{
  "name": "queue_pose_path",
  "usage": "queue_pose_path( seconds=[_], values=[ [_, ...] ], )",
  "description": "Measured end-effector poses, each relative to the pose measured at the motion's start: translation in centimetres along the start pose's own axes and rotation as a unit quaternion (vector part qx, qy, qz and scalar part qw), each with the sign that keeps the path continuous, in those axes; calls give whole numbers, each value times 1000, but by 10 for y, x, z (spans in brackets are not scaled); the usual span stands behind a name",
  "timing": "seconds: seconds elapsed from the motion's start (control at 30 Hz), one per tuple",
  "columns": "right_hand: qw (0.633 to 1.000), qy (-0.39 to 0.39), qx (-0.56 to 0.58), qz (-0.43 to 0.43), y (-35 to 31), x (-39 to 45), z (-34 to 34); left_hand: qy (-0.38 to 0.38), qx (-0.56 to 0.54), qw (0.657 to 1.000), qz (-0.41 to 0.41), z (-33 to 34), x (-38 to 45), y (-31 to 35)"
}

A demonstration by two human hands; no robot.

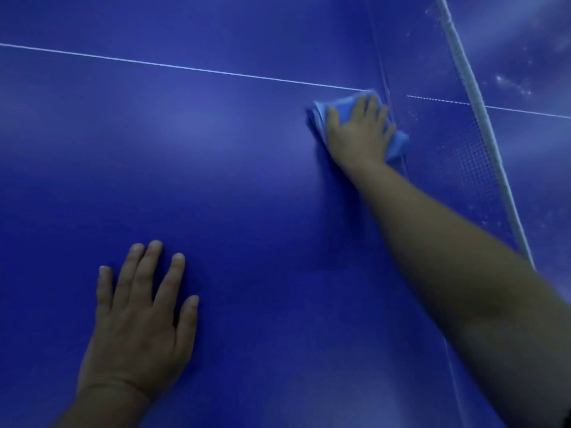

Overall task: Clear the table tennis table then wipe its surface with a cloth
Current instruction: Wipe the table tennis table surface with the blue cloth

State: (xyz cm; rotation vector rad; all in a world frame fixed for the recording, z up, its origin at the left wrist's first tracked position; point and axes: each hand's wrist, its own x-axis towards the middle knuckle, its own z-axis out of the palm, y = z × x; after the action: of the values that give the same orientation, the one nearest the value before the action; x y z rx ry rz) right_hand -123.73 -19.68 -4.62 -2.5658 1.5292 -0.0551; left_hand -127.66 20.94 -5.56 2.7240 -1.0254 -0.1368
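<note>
The blue table tennis table [216, 180] fills the view. My right hand [360, 134] reaches far forward and presses flat, fingers straight, on a light blue cloth [333, 108] lying on the surface right beside the foot of the net. Parts of the cloth stick out to the left of the hand and behind its right side. My left hand [139, 316] rests flat on the table at the lower left, fingers spread, holding nothing.
The net [448, 125], with a white top band [472, 97], runs from the top right down to the right edge. A thin white centre line [185, 67] crosses the table. White specks dot the surface beyond the net [513, 83].
</note>
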Motion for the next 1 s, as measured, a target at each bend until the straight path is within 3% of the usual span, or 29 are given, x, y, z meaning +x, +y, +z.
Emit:
queue_pose_path(
  seconds=[0.13,0.23,0.43,0.5,0.63,0.77,0.87,1.0],
  values=[
    [999,15,-44,-14,90,-160,-7,-7,-6,1000,1,-1,1,2],
    [997,-29,-70,-20,109,-229,-4,-21,2,1000,-6,-3,0,3],
    [1000,-21,1,5,26,-86,-6,-17,-4,1000,-8,-2,-2,3],
    [999,-28,7,40,26,-60,-7,-13,-6,1000,-7,-2,-2,3],
    [998,-12,-16,54,94,-150,-14,-13,-6,1000,-8,-4,-2,3],
    [997,-20,-72,-29,144,-293,-8,-23,-9,1000,-8,-7,-3,4],
    [993,-39,-78,-82,135,-251,-10,-23,-10,1000,-6,-7,-4,4],
    [998,-38,-41,-37,116,-173,-11,-12,-18,1000,-14,-6,-6,6]
  ],
)
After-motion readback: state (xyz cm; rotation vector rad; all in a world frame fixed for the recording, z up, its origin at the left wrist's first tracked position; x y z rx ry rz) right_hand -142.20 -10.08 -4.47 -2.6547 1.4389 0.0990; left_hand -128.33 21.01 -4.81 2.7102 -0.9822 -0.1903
